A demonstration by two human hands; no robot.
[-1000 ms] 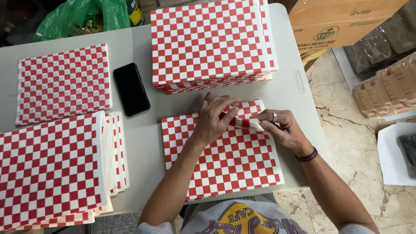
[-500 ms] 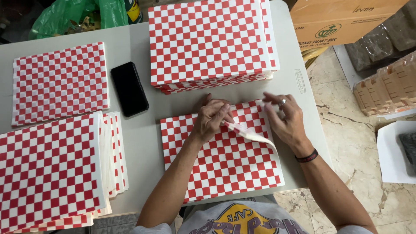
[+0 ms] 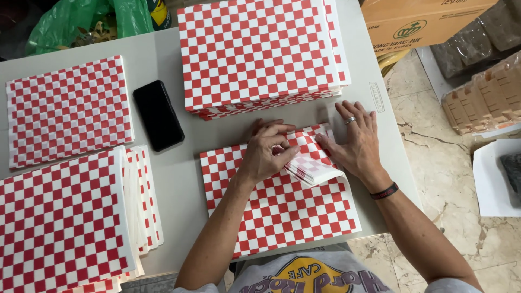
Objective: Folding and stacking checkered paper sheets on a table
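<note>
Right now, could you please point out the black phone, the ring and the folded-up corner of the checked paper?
Black phone (image 3: 158, 115), head view, middle of its dark screen.
Ring (image 3: 350, 120), head view, band on a right-hand finger.
Folded-up corner (image 3: 313, 165), head view, lifted flap between both hands.

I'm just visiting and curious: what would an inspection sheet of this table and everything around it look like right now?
Surface: pale grey table, partly covered with paper.
Job's things: red-and-white checkered sheet in front of the person, its top right corner folded over; big stack behind it.
Clutter: black phone; flat pile at far left; fanned pile at near left.
Hands: left hand pinches the folded corner; right hand, open and flat, presses beside it, ring and dark wristband on.
Cables: nothing seen.
Surroundings: green plastic bag, cardboard box, marble floor.
</note>
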